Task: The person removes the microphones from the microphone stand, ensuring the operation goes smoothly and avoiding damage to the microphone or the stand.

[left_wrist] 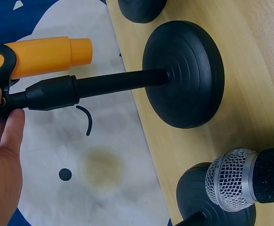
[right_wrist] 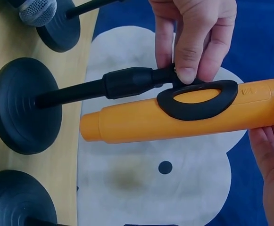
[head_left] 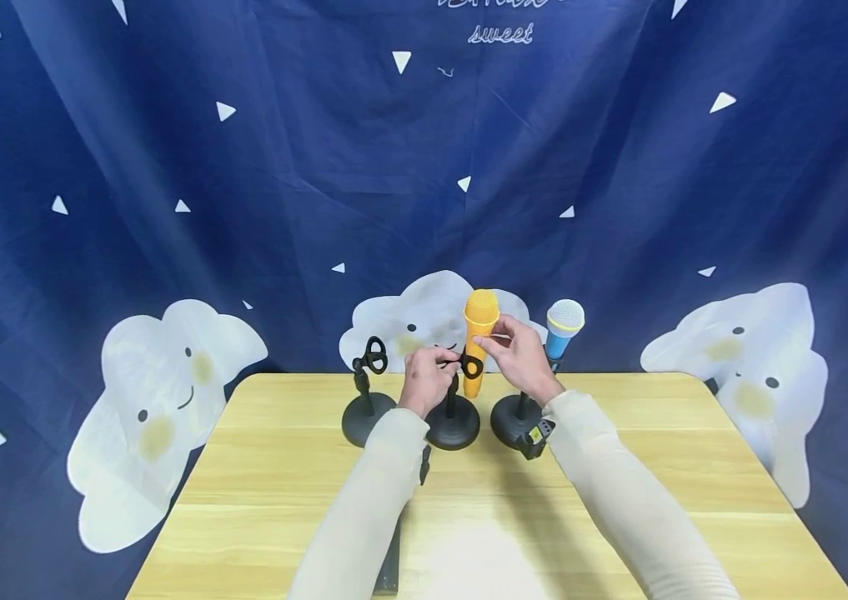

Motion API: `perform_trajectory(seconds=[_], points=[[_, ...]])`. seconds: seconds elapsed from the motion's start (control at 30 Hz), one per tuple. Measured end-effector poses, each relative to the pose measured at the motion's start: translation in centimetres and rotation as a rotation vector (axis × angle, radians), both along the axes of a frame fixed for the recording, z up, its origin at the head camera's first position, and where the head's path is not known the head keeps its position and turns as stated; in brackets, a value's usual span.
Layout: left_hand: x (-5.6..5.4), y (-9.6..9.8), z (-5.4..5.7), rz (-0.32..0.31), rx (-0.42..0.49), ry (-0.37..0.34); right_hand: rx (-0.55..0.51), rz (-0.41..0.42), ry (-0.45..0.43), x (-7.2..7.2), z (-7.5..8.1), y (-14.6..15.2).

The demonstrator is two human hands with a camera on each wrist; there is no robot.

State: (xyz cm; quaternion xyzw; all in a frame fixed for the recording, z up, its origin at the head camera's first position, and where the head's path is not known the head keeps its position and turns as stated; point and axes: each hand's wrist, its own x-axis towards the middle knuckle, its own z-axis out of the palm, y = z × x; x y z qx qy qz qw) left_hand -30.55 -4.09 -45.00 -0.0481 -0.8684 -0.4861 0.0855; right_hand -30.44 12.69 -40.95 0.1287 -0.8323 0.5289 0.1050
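Both hands are occupied and held close together above the table (head_left: 243, 500). Left hand (head_left: 427, 379): thumb and fingers closed narrowly, pinching the joint at the top of the middle stand (head_left: 453, 425), directly beside its black clip (right_wrist: 198, 113). Right hand (head_left: 519, 354): thumb and fingers gripping the orange microphone (head_left: 480, 321) on the upper body, just below the mesh head.

Position of the orange microphone: head up in the head view, slightly tilted, alongside the stem of the middle stand, its lower end apart from the round base. The loop of the clip overlaps the microphone's body, with orange visible through the opening; whether the body is fully seated in the clip cannot be determined.

Adjacent items: left stand (head_left: 367, 417), upright on the table, its clip raised; right stand (head_left: 517, 417), upright, partly covered by the right forearm. A blue microphone (head_left: 559, 343) with a pale mesh head and yellow ring stands at the right stand, head up and slightly tilted. A black microphone (left_wrist: 269, 176) with a silver mesh head appears near the left stand's base in the left wrist view. Behind the table hangs a dark blue backdrop (head_left: 318, 167) printed with smiling clouds and white triangles
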Motion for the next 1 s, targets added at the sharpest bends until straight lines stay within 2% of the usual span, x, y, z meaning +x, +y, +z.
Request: perform_trajectory(seconds=[0.43,0.63,1.0], points=[[0.0,0.0,0.0,0.005,-0.01,-0.004,0.027,0.022,0.042,-0.1,0.7,0.3],[-0.1,0.0,0.0,0.007,-0.013,0.007,0.053,0.02,0.036,-0.2,1.3,0.3],[-0.1,0.0,-0.1,0.009,-0.022,0.017,0.04,0.02,0.033,-0.3,2.1,0.5]])
